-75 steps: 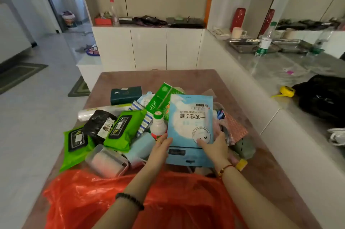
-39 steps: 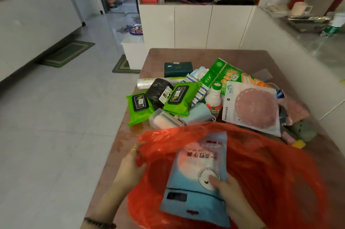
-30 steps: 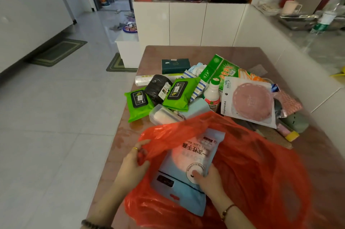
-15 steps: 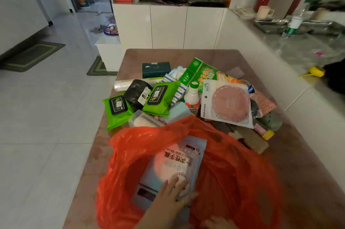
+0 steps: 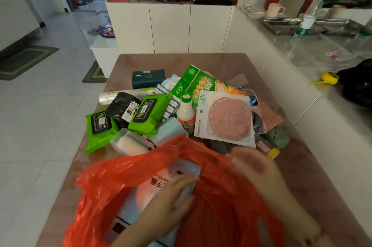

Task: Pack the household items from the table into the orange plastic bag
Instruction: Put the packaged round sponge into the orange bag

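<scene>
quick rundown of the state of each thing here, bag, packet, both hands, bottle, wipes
orange bag: mouth open
blue packet: inside the orange bag, lying flat
left hand: fingers straight, pressing on the blue packet
right hand: blurred, over the bag's rim, nothing held
white bottle: upright, cap on
green wipes packs: flaps closed

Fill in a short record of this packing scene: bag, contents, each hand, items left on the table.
Bag: orange plastic bag, mouth open, on brown table
Contents: light blue flat pouch
Left hand: fingers straight, pressing the pouch
Right hand: blurred, over bag's far rim, apparently empty
Left on table: green wipe packs, white bottle, pink round mat in packet
</scene>
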